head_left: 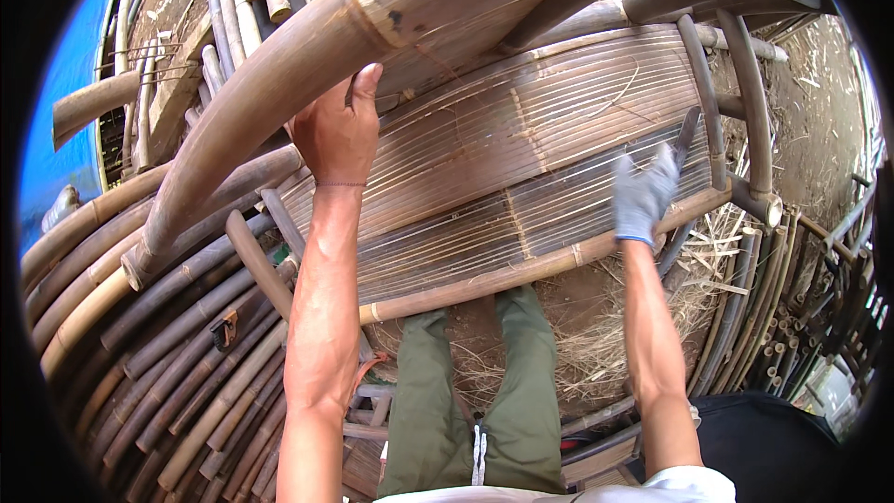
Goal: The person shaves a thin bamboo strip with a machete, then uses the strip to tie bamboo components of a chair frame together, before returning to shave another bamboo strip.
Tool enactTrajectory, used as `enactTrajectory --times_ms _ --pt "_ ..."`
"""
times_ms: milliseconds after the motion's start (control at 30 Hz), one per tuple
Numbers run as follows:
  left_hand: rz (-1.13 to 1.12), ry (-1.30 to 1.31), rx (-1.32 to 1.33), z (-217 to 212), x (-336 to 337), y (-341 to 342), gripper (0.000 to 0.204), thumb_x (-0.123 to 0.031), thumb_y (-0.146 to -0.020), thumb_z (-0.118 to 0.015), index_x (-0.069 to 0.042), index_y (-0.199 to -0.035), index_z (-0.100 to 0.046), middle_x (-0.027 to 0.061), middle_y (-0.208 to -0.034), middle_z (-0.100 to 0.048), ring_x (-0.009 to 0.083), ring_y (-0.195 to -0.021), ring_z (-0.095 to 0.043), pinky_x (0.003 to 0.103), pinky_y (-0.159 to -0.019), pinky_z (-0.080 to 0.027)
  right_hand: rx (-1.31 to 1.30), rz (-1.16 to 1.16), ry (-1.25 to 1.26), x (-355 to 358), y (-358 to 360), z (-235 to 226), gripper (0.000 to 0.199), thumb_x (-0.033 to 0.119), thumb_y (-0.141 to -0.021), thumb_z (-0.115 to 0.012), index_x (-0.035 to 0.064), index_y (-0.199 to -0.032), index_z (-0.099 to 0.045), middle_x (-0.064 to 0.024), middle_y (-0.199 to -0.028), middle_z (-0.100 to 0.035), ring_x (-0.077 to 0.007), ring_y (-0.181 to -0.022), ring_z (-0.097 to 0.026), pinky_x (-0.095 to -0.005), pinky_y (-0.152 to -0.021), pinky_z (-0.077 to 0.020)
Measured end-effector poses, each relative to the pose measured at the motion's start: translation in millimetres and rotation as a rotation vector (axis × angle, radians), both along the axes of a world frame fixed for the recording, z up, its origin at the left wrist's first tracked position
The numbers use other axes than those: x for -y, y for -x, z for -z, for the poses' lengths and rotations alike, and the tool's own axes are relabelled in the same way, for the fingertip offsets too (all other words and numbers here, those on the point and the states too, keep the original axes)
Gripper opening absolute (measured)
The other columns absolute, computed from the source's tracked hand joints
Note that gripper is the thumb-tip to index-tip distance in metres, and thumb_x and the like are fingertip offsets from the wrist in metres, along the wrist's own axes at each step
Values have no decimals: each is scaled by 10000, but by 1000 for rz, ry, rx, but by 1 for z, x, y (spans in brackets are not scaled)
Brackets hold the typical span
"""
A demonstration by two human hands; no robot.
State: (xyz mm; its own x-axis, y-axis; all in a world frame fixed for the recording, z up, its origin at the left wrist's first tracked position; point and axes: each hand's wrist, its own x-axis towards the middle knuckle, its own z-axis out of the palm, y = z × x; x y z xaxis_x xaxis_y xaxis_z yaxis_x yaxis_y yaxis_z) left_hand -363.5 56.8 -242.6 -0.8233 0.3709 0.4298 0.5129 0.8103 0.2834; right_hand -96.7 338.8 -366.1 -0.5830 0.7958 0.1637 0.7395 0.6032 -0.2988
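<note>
A bamboo bench (456, 298) with a slatted seat (466, 163) stretches across in front of me. Over its far side arches a thick curved bamboo rail (279, 65), very near the camera. My bare left hand (340, 130) is closed at the underside of this rail, thumb up, the other fingers partly hidden behind it. By the right end of the seat is my right hand (644, 194) in a grey glove. A dark narrow bar (688, 129) sticks up from its fingers. The glove appears closed round the bar, whose lower part is hidden.
Bent bamboo poles (186, 345) are stacked at the left, with a small black and orange tool (224, 330) on them. More poles (228, 0) lie at the far left near a blue sheet (70, 130). Straw-like shavings (596, 345) and a bamboo bundle (745, 307) are at the right.
</note>
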Motion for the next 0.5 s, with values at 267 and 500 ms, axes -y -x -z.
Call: enactTrajectory --times_ms 267,500 --pt "62 275 244 -31 -37 -1 509 -455 -899 -653 -61 -1221 -639 211 -1139 -686 392 -1086 -650 533 -941 -485 -482 -176 1009 161 205 -80 836 294 -820 -744 -113 -1445 -367 -297 -1346 -542 -429 -1254 -534 -446 -1032 -477" --pt "169 391 412 -33 -32 14 709 -469 -821 -732 -74 -1377 -538 215 -1258 -654 397 -1184 -614 492 -985 -482 -578 -592 508 154 87 -150 150 33 -948 -648 4 -1090 -684 -169 -1039 -726 -312 -916 -720 -357 -757 -586"
